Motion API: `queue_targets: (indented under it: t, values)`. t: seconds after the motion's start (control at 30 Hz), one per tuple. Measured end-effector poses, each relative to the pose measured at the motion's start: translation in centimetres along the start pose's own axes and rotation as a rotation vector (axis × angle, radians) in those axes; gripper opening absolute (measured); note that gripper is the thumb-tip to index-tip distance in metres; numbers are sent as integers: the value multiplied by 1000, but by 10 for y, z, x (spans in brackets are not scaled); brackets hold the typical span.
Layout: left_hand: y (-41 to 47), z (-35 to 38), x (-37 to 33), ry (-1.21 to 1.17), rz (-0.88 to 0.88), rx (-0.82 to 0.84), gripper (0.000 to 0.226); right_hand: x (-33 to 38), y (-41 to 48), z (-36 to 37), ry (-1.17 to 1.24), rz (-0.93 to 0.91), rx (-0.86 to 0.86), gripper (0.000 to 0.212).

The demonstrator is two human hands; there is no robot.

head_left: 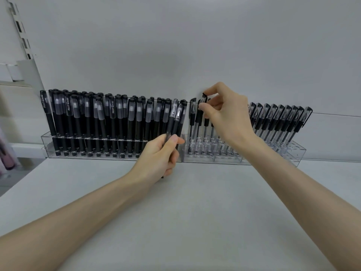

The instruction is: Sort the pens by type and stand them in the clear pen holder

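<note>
Broadly, a plain white back wall (195, 45) fills the upper view, with a flat white shelf surface (195, 202) below it. Two long clear acrylic pen holders stand end to end against the wall. The left clear holder (44, 145) is packed with upright matte black pens with frosted caps (117, 122). The right clear holder (293, 155) carries a looser row of clear-barrelled pens with black clips and grips (281, 118), leaning slightly, with open slots at its far right end.

The left hand (162, 155) is curled round a small bunch of at least two clear-capped pens (175, 114), held upright in front of the right end of the left holder. The right hand (226, 112) reaches over the left part of the right holder, thumb and forefinger pinching the black top of one clear-barrelled pen (204, 95), which stands higher than its neighbours; its lower part is hidden behind the fingers.
</note>
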State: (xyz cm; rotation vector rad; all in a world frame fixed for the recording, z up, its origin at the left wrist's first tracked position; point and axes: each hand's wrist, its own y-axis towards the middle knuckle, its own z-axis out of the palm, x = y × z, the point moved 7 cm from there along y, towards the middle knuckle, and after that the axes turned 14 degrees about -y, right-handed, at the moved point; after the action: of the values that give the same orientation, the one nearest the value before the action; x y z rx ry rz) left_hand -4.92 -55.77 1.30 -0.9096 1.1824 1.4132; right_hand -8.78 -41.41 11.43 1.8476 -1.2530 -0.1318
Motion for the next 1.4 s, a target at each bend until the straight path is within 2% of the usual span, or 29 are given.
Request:
queue_targets:
  t: [0.4, 0.53, 0.6, 0.73, 0.8, 0.9, 1.03, 1.17, 1.27, 1.4]
  values:
    - [-3, -3, -2, 16, 6, -6, 23, 0, 4, 11, -74, -12, 71, 16]
    - [-4, -2, -1, -3, -11, -12, 26, 0, -10, 1, -96, -16, -1, 23]
    - [-4, 1, 0, -7, -5, 19, 26, -4, -21, -4, 65, 43, 16, 22]
    - [-6, 17, 5, -30, -28, 147, 25, -6, -40, 9, 473, 159, 242, 29]
    - [-8, 24, 10, -33, -45, 202, 25, -3, -45, 12, 584, 171, 260, 32]
    - [-10, 27, 11, 0, -40, 212, 28, -4, -45, 7, 658, 197, 200, 31]
    - [-3, 10, 5, 12, 8, 53, 28, -17, -34, -17, 617, 210, 7, 27]
    - [0, -6, -2, 38, 61, -81, 26, -19, -24, -41, 477, 161, -192, 31]
    - [-2, -5, -1, 0, 17, -78, 26, -19, -17, -48, 350, 96, -322, 33]
    - [-4, 0, -1, -4, 9, -53, 27, -19, -10, -36, 239, 53, -341, 32]
